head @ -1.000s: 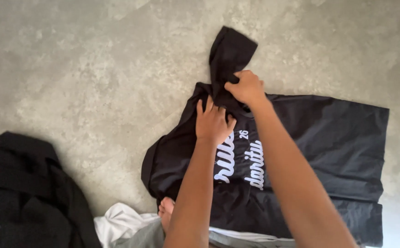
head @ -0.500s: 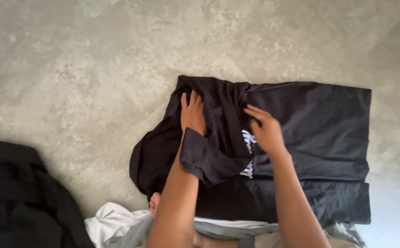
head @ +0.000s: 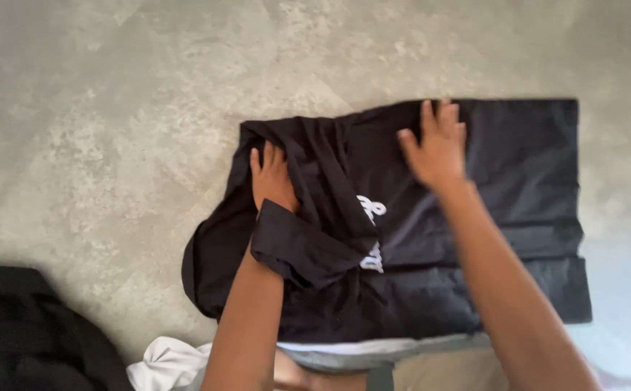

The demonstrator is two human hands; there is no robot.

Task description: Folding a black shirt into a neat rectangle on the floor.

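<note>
Shirt [head: 474, 239] lies flat on the floor [head: 112, 130], long axis running left to right; my left hand [head: 272, 177] pins its folded end, fingers together, my right hand [head: 437, 145] spreads flat mid-cloth.

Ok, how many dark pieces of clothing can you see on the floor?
2. One black shirt lies spread in the middle under the left hand and right hand. A second dark garment sits at the lower left corner, cut off by the frame; more could be hidden.
</note>
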